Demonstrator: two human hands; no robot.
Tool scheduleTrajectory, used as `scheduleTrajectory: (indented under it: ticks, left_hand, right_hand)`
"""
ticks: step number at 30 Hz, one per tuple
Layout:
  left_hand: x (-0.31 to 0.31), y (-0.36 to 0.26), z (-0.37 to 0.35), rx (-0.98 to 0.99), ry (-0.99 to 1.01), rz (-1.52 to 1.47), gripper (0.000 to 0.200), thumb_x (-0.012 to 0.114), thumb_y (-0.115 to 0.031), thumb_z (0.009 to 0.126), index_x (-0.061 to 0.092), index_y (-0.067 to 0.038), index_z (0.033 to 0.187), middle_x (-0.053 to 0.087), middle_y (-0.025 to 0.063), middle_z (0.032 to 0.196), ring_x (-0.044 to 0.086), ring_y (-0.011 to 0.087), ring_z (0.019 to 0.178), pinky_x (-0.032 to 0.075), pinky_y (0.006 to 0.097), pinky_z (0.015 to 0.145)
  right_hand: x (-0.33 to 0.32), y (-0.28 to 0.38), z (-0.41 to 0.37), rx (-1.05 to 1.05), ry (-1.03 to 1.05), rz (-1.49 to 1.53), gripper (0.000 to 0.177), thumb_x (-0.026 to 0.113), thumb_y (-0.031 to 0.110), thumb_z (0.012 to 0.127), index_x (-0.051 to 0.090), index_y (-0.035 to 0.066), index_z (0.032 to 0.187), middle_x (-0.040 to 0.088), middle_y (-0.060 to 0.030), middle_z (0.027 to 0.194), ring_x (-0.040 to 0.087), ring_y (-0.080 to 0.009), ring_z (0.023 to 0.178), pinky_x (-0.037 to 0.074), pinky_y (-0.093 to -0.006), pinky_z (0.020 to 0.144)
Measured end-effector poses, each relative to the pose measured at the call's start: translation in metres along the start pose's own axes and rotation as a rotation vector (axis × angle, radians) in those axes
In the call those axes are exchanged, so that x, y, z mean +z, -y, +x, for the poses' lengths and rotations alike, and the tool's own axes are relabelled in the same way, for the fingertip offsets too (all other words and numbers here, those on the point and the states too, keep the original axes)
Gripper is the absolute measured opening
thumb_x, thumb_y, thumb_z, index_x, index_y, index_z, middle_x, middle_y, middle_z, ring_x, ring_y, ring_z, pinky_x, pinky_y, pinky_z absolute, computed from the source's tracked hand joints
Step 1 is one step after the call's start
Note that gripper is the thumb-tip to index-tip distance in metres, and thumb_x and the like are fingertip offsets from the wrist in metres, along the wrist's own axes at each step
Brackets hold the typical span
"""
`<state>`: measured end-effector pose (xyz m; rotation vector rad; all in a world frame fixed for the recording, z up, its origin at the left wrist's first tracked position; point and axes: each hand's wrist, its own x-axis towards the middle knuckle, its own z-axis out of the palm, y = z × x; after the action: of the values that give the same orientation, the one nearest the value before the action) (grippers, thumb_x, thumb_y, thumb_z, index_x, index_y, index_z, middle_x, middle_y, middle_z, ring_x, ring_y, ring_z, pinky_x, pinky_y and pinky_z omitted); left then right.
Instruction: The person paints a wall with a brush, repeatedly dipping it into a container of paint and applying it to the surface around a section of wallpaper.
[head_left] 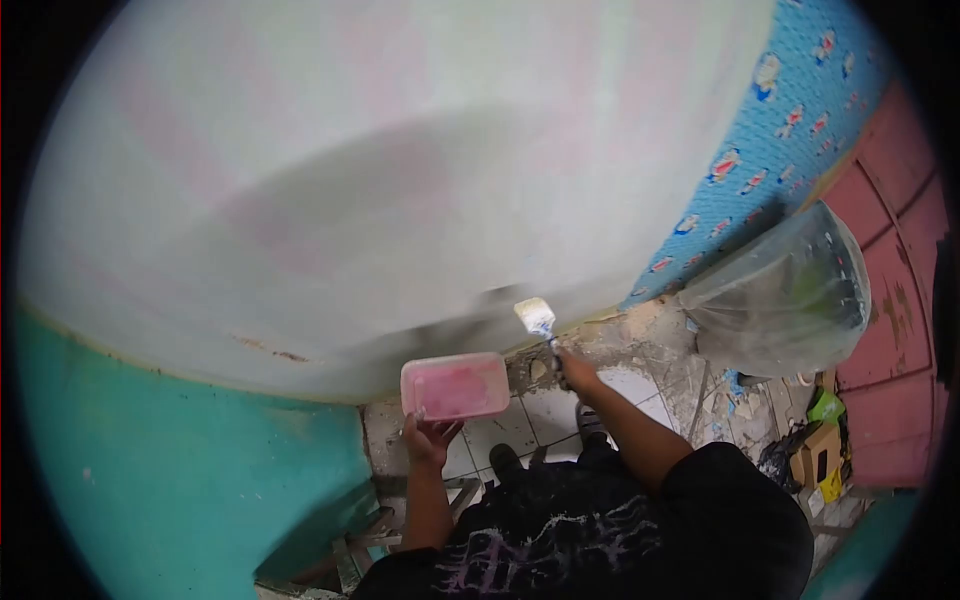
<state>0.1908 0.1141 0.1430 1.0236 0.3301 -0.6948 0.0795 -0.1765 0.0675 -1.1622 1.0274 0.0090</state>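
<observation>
My left hand (430, 438) holds up a pink plastic tub (455, 387) from below, with pink residue inside. My right hand (573, 371) is wrapped round the handle of a paintbrush (536, 317), whose wide bristles are coated in white and point up toward the wall. Whitish paint with faint pink stripes covers the wall (380, 200) in front of me. Whether the bristles touch the wall cannot be told.
Teal wall (180, 450) on the left; blue patterned wall covering (740, 165) on the right. A large clear plastic bag (785, 300) stands near a pink panelled surface (890, 350). Debris and a cardboard box (818, 452) lie on the tiled floor (545, 415). Wooden pieces (350, 560) are at lower left.
</observation>
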Motion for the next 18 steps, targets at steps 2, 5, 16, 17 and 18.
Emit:
scheduleTrajectory:
  ticks: [2,5,16,17,18]
  left_hand:
    - [0.055,0.003,0.01,0.024,0.15,0.021,0.05,0.034,-0.042,0.088,0.044,-0.007,0.123,0.054,0.0143,0.117,0.058,0.0355,0.097,0.049,0.053,0.082]
    - [0.135,0.013,0.022,0.015,0.256,0.09,0.05,0.033,-0.04,0.089,0.042,-0.007,0.125,0.053,0.0141,0.12,0.059,0.0338,0.098,0.05,0.0515,0.083]
    - [0.234,0.063,0.02,-0.044,0.262,0.235,0.052,0.035,-0.04,0.088,0.039,-0.006,0.128,0.051,0.0151,0.123,0.056,0.0363,0.104,0.05,0.0503,0.083]
    - [0.235,0.064,0.019,-0.052,0.234,0.249,0.053,0.035,-0.04,0.088,0.039,-0.005,0.128,0.051,0.0153,0.123,0.056,0.0367,0.104,0.049,0.0507,0.083]
    - [0.237,0.065,0.017,-0.06,0.205,0.261,0.053,0.035,-0.04,0.088,0.039,-0.005,0.128,0.05,0.0154,0.123,0.056,0.0371,0.104,0.049,0.0511,0.084]
  right_hand:
    - [-0.058,0.02,-0.015,-0.157,-0.108,-0.109,0.043,0.052,0.044,0.087,0.061,0.005,0.072,0.056,-0.0057,0.063,0.052,-0.0163,0.054,0.041,-0.0316,0.052]
    - [-0.157,0.013,-0.005,-0.327,-0.245,-0.356,0.042,0.057,0.041,0.083,0.062,0.0,0.075,0.058,-0.0129,0.063,0.056,-0.0217,0.057,0.044,-0.0341,0.057]
    - [-0.272,-0.02,-0.017,-0.373,-0.555,-0.418,0.047,0.057,0.037,0.085,0.056,-0.004,0.064,0.054,-0.0245,0.06,0.056,-0.0373,0.057,0.042,-0.0448,0.057]
    - [-0.27,-0.014,-0.016,-0.412,-0.56,-0.413,0.05,0.056,0.038,0.086,0.055,-0.005,0.059,0.052,-0.0244,0.057,0.054,-0.0353,0.053,0.04,-0.0441,0.054]
    - [-0.271,-0.011,-0.006,-0.43,-0.516,-0.474,0.046,0.055,0.037,0.086,0.056,-0.004,0.066,0.053,-0.0244,0.059,0.055,-0.037,0.055,0.04,-0.0448,0.053]
